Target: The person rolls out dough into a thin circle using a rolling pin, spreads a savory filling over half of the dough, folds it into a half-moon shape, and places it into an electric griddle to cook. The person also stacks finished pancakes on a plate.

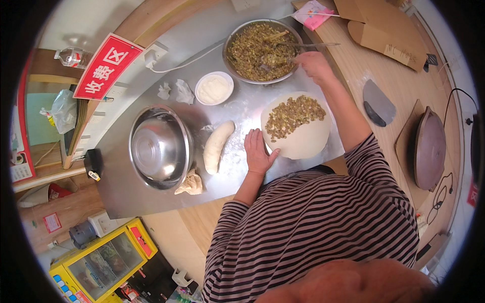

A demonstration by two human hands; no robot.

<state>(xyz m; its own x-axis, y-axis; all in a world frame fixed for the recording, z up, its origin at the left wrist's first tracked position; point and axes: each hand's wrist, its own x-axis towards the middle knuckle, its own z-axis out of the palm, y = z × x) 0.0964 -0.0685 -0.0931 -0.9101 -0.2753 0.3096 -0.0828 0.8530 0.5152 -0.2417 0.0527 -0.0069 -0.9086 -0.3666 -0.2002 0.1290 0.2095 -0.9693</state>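
Observation:
A thin round sheet of dough [308,142] lies on the metal tabletop in front of me, with chopped filling [293,117] spread over its far half. My left hand [258,153] rests flat beside the sheet, its thumb at the dough's near left edge. At the rim of a large steel bowl of filling [246,49], my right hand [314,68] grips a spoon [273,59] whose head is down in the mixture. A second long metal handle [314,44] lies across that rim. Left of my left hand is a log of dough [219,146], lightly floured.
A white bowl of pale paste or flour [214,89] stands near crumpled tissues [184,92]. An upturned steel bowl [161,146] and a crumpled cloth [190,183] are at left. On the wooden counter at right are a grey scraper [380,102], a round griddle [431,149] and cardboard [386,34].

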